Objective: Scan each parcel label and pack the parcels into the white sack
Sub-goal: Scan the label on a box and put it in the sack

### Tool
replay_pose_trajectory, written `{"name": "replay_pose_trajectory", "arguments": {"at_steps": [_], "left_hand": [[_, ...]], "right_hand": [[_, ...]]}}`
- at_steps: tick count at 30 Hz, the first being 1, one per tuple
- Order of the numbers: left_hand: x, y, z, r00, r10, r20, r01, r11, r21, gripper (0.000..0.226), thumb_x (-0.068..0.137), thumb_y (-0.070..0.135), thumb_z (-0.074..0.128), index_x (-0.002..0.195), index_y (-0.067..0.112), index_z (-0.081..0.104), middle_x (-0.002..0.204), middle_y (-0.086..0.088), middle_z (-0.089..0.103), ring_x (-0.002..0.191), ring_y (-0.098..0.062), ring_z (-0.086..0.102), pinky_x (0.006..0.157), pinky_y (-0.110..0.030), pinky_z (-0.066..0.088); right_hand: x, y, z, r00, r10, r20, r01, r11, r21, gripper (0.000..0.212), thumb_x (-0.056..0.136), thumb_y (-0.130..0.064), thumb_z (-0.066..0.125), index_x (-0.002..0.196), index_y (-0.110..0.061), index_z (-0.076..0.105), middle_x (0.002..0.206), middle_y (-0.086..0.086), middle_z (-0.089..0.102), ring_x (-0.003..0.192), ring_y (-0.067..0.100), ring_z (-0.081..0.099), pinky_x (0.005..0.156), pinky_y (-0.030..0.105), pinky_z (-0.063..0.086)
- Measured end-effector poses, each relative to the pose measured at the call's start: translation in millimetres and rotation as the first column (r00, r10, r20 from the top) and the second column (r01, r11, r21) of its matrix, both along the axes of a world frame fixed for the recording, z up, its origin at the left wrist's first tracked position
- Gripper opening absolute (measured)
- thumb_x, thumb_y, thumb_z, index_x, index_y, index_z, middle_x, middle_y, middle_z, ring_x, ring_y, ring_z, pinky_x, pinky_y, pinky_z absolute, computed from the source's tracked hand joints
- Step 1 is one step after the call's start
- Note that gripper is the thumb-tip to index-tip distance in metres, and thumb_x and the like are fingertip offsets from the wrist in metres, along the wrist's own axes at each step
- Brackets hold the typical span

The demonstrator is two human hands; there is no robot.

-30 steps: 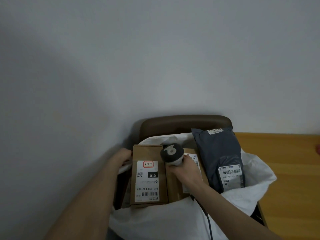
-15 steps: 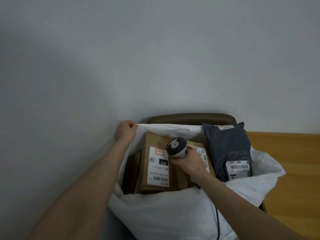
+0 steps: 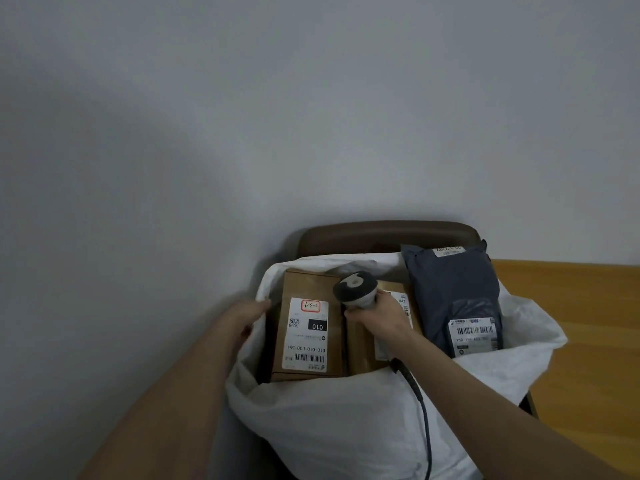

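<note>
Scanner (image 3: 355, 292) clamped in right hand (image 3: 380, 317) grip, left hand (image 3: 246, 317) lowered to white sack (image 3: 346, 414) rim, grip unclear

The scanner (image 3: 355, 289) in the right hand (image 3: 379, 318) is dark over pale grey. Left of that hand, a brown box (image 3: 308, 284) with a white label (image 3: 306, 336); right, a dark-grey mailer (image 3: 453, 289).

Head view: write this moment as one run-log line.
right hand grips scanner; left hand at white sack rim; brown box, grey mailer inside

white sack (image 3: 332, 420) matt cloth | box (image 3: 308, 327) cardboard | mailer (image 3: 453, 289) glossy plastic | table (image 3: 588, 306) wood
</note>
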State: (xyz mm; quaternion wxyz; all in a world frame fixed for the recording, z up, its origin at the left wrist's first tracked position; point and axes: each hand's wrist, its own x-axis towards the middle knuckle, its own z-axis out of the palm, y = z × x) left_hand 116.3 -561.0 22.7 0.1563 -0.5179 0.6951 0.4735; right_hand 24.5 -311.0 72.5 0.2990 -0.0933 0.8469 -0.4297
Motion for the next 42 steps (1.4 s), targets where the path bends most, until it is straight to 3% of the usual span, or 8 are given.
{"name": "replay_pose_trajectory", "arguments": {"at_steps": [4, 13, 21, 26, 32, 36, 39, 42], "left_hand": [[0, 7, 2, 0.999, 0.029, -0.027, -0.029, 0.999, 0.031, 0.018, 0.095, 0.017, 0.056, 0.082, 0.004, 0.053, 0.062, -0.008, 0.044, 0.050, -0.016, 0.037, 0.045, -0.023, 0.029], [22, 16, 34, 0.909, 0.293, -0.296, -0.255, 0.954, 0.159, 0.018, 0.095, 0.014, 0.049, 0.080, 0.011, 0.058, 0.085, -0.012, 0.058, 0.068, -0.025, 0.055, 0.066, -0.033, 0.050], [56, 45, -14, 0.977, 0.210, 0.044, -0.214, 0.947, 0.240, 0.053, 0.090, 0.051, 0.058, 0.102, -0.001, 0.064, 0.099, -0.016, 0.067, 0.094, -0.030, 0.065, 0.088, -0.037, 0.053], [54, 50, -20, 0.973, 0.229, 0.037, -0.231, 0.944, 0.235, 0.052, 0.091, 0.057, 0.050, 0.065, 0.012, 0.053, 0.056, -0.003, 0.050, 0.050, -0.013, 0.041, 0.047, -0.021, 0.033], [39, 45, 1, 0.920, 0.313, -0.237, -0.308, 0.949, 0.059, 0.035, 0.093, 0.025, 0.060, 0.115, -0.003, 0.060, 0.104, -0.020, 0.063, 0.094, -0.031, 0.062, 0.071, -0.033, 0.050], [41, 30, 64, 0.800, 0.336, -0.497, -0.515, 0.810, -0.281, 0.022, 0.087, 0.024, 0.065, 0.092, 0.003, 0.068, 0.088, -0.015, 0.067, 0.077, -0.027, 0.062, 0.071, -0.037, 0.052], [47, 49, 88, 0.700, 0.319, -0.639, -0.588, 0.765, -0.262, 0.014, 0.088, 0.021, 0.064, 0.089, 0.007, 0.067, 0.075, -0.004, 0.064, 0.071, -0.021, 0.058, 0.068, -0.031, 0.046], [57, 89, 79, 0.709, 0.334, -0.621, -0.535, 0.828, -0.166, 0.034, 0.089, 0.013, 0.063, 0.122, 0.007, 0.058, 0.112, -0.007, 0.063, 0.097, -0.022, 0.059, 0.085, -0.030, 0.045]], "right_hand": [[-2, 2, 1, 0.999, 0.022, 0.025, -0.022, 0.999, -0.034, 0.036, 0.078, -0.021, 0.077, 0.107, -0.023, 0.056, 0.102, -0.003, 0.062, 0.103, 0.018, 0.057, 0.086, 0.033, 0.046], [6, 0, 18, 0.997, 0.031, 0.071, -0.030, 0.999, -0.012, 0.018, 0.084, -0.020, 0.072, 0.085, -0.022, 0.053, 0.086, -0.001, 0.059, 0.085, 0.014, 0.055, 0.074, 0.029, 0.044], [24, -4, 4, 0.997, 0.029, 0.065, -0.032, 0.998, 0.048, 0.049, 0.080, -0.019, 0.076, 0.123, -0.011, 0.055, 0.118, 0.008, 0.061, 0.112, 0.024, 0.056, 0.092, 0.036, 0.049], [20, -2, -2, 0.998, 0.006, 0.060, -0.007, 1.000, 0.020, 0.048, 0.081, -0.019, 0.075, 0.124, -0.012, 0.055, 0.118, 0.007, 0.062, 0.112, 0.024, 0.057, 0.088, 0.033, 0.046], [22, 1, -4, 0.999, 0.001, 0.052, -0.002, 1.000, 0.004, 0.051, 0.077, -0.018, 0.078, 0.122, -0.013, 0.055, 0.121, 0.008, 0.060, 0.116, 0.026, 0.055, 0.099, 0.042, 0.047], [21, 15, 3, 0.996, 0.037, 0.087, -0.033, 0.999, -0.037, 0.065, 0.075, -0.016, 0.080, 0.132, -0.010, 0.049, 0.133, 0.011, 0.053, 0.126, 0.031, 0.047, 0.107, 0.051, 0.040], [16, 31, 11, 0.985, 0.066, 0.161, -0.045, 0.990, -0.130, 0.059, 0.077, -0.010, 0.077, 0.130, -0.007, 0.050, 0.128, 0.010, 0.058, 0.123, 0.030, 0.050, 0.105, 0.044, 0.042], [17, 51, 23, 0.979, 0.111, 0.172, -0.079, 0.980, -0.180, 0.040, 0.083, -0.008, 0.072, 0.121, -0.006, 0.057, 0.115, 0.009, 0.062, 0.111, 0.026, 0.057, 0.096, 0.037, 0.045]]}}
